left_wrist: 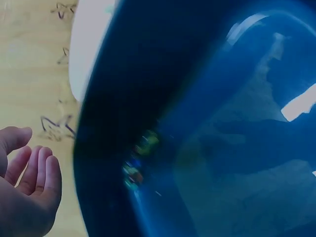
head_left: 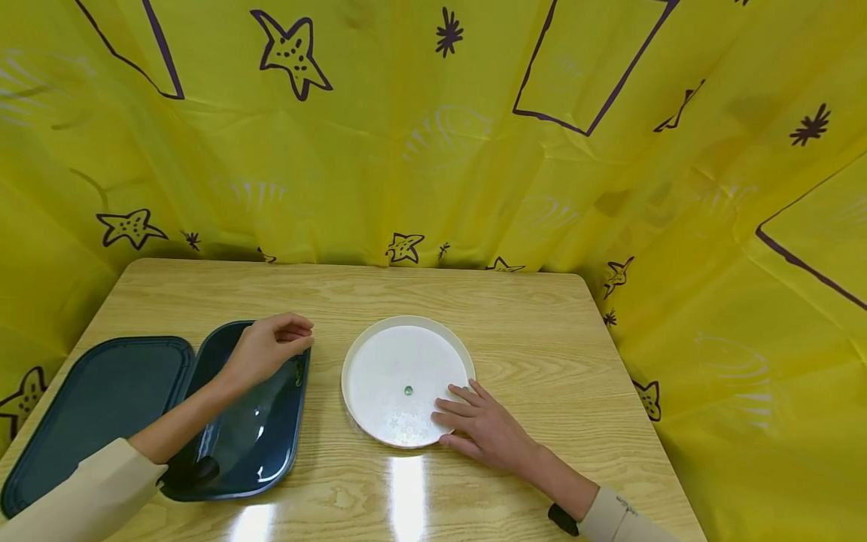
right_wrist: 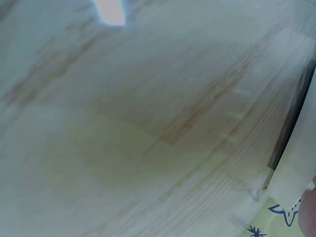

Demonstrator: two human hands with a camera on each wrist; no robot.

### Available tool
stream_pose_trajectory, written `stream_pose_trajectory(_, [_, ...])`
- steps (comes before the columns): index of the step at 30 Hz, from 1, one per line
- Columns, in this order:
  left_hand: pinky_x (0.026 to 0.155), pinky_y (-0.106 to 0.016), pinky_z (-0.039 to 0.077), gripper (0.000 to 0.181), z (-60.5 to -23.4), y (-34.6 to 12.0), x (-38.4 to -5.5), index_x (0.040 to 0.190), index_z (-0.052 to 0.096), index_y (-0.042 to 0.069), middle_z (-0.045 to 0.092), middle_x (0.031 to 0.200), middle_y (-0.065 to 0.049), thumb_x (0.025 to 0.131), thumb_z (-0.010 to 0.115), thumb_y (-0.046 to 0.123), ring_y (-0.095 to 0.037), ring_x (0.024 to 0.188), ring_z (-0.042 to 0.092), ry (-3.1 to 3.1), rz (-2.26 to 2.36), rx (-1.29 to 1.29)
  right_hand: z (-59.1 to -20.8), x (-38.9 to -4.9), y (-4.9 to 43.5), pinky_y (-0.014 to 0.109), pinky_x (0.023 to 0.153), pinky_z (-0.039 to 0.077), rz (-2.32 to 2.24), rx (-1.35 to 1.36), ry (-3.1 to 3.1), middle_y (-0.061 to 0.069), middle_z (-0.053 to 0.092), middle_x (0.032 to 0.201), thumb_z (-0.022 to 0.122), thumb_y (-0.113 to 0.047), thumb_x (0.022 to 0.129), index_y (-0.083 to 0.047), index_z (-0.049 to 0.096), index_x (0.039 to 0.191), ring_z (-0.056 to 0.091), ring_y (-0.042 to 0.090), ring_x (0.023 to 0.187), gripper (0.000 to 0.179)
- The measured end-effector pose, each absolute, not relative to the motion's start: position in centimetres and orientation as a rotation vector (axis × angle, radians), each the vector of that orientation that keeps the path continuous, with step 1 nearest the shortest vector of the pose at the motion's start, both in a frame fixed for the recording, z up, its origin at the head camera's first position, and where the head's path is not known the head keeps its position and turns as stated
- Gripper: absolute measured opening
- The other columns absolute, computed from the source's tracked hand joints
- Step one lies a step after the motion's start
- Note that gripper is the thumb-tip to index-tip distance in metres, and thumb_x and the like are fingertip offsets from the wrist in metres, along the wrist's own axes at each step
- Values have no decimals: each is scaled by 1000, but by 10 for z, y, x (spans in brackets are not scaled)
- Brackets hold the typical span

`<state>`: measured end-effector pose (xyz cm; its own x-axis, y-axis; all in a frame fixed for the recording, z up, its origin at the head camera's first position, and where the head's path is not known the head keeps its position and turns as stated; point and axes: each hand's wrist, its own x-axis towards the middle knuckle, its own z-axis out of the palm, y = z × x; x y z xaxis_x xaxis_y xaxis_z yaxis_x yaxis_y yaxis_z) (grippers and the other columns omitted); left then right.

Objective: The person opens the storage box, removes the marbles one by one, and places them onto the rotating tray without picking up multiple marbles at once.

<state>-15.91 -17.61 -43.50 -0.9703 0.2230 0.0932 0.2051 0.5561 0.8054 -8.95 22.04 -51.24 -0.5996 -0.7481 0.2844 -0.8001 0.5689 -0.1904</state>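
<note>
Left hand (head_left: pixel 274 340): loosely curled, thumb and fingertips apart, near basin's (head_left: pixel 260 429) right rim.
Right hand (head_left: pixel 482 423): fingers spread at dish's (head_left: pixel 406 357) right rim.
Marble (head_left: pixel 409 391): on dish, between the hands, nearer the right.

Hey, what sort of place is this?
Probably a curtained-off tabletop workspace indoors: yellow starfish-print curtains surround a wood-grain table, which holds a round white dish and a dark blue tub.
</note>
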Motion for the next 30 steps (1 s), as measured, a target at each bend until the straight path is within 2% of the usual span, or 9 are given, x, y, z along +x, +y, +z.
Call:
stream_pose_trajectory(6, [78,-46,57,25,-449,-199,-158,115,67,-5,70,104,-18,94,70,9,-35,95,68,2806,1357,342,-513,-90,221,54,114,28,444,1304,-2624,2,61,137,47,-46,105,-16,69,130,46,27,136,45])
stream_pose_trajectory(15, [76,-48,57,30,-468,-210,-165,118,65,-11,69,105,-26,95,69,8,-41,96,67,2768,1317,263,-512,-89,220,53,114,28,456,1304,-2617,2,61,136,45,-47,105,-15,69,129,48,29,134,47])
stream_pose_trajectory(30, [74,-48,57,23,-489,-206,-171,110,68,-12,71,97,-23,92,69,3,-38,89,69,2821,1244,329,-513,-89,221,53,114,28,463,1304,-2611,2,61,136,46,-47,105,-15,69,129,48,29,134,46])
